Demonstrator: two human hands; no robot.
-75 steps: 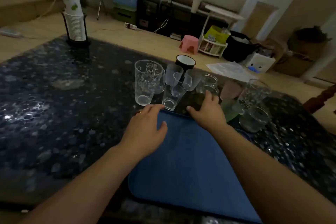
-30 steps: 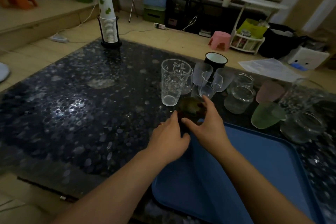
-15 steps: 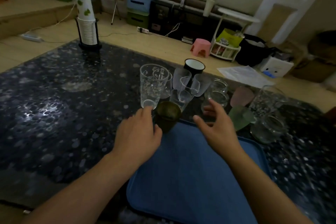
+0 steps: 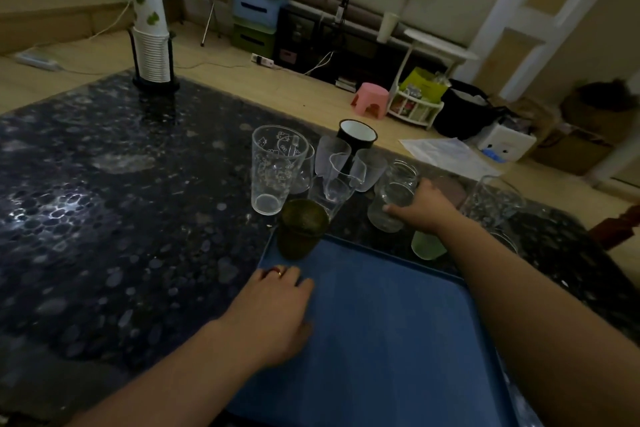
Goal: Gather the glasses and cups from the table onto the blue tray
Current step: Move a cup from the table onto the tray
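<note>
Dim light, head view. Your right hand has left the dark green glass and now wraps a clear glass jar at centre right of the frame, thumb on the near side, fingers curled round the far side. The jar looks to be on the desk yet; not lifted as far as can be told.

The green glass, held between both hands a second ago, now stands alone in the far left corner of the blue tray. First piece delivered, by the look of it.

Your left hand has drawn back to the tray's left edge, lower centre; it rests palm down, fingers loosely together, holding nothing. It likely steadies the tray.

Remaining on the desk beyond the tray: tall printed glass, a cluster of small clear cups, a black mug, a pale green cup partly behind your right forearm, more clear glass at far right.

Most of the job is ahead; the jar is next.
</note>
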